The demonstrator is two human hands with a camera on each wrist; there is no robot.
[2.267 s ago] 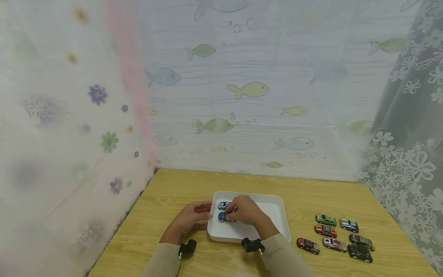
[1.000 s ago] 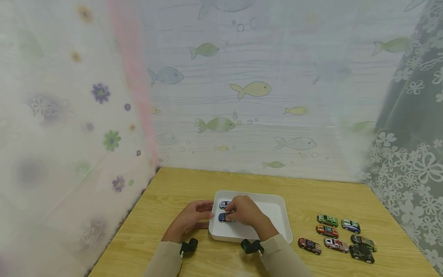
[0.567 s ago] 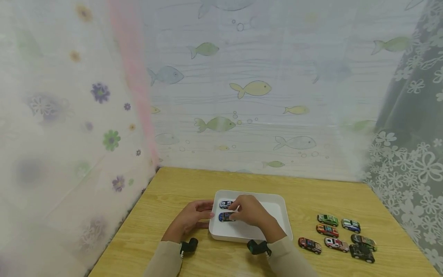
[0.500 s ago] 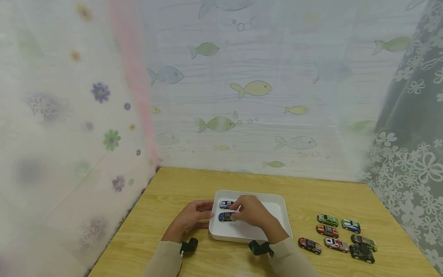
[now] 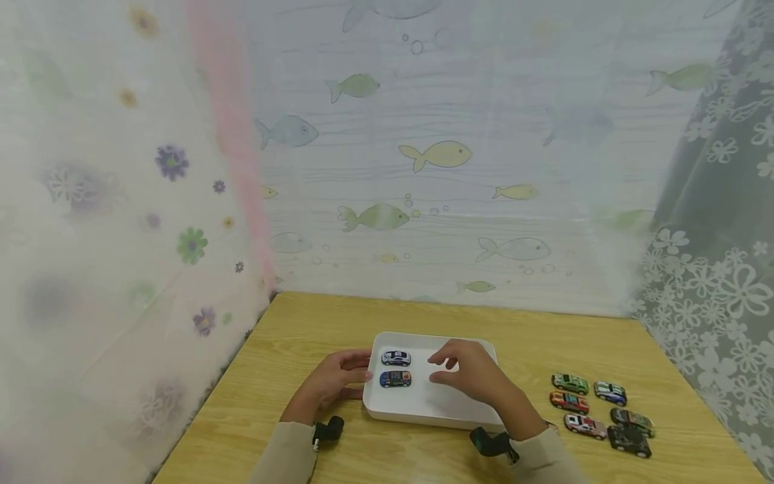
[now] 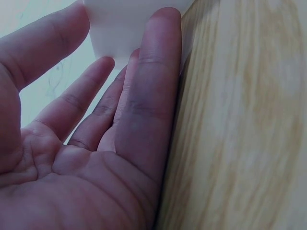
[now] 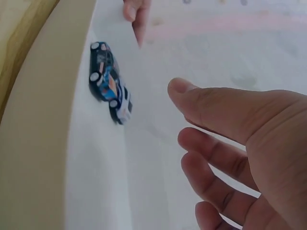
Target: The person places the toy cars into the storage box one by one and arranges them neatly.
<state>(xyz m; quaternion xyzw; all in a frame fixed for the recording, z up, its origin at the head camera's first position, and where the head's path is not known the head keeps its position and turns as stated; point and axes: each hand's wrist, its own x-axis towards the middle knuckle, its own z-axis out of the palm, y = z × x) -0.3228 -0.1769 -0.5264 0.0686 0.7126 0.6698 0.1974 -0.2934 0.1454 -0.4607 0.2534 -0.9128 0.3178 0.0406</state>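
Two toy cars sit side by side at the left end of the white tray (image 5: 423, 418): a white-and-black toy car (image 5: 396, 357) behind, a blue toy car (image 5: 396, 379) in front. My right hand (image 5: 474, 371) is over the tray's right half, thumb and fingers apart, nothing between them. In the right wrist view, the blue toy car (image 7: 103, 72) partly covers the white one (image 7: 125, 105). My left hand (image 5: 332, 380) rests on the table at the tray's left wall, fingertips at the wall; its fingers (image 6: 153, 81) are fairly straight.
On the table (image 5: 302, 323) to the tray's right stand several more toy cars, among them a green one (image 5: 570, 383), a red-and-orange one (image 5: 569, 402), a white-and-red one (image 5: 584, 426) and a black one (image 5: 629, 441). My right forearm mostly hides another. Patterned curtains surround the table.
My right hand has let go of the blue toy car and moved right, away from both cars in the tray. My left hand stays at the tray's left wall.
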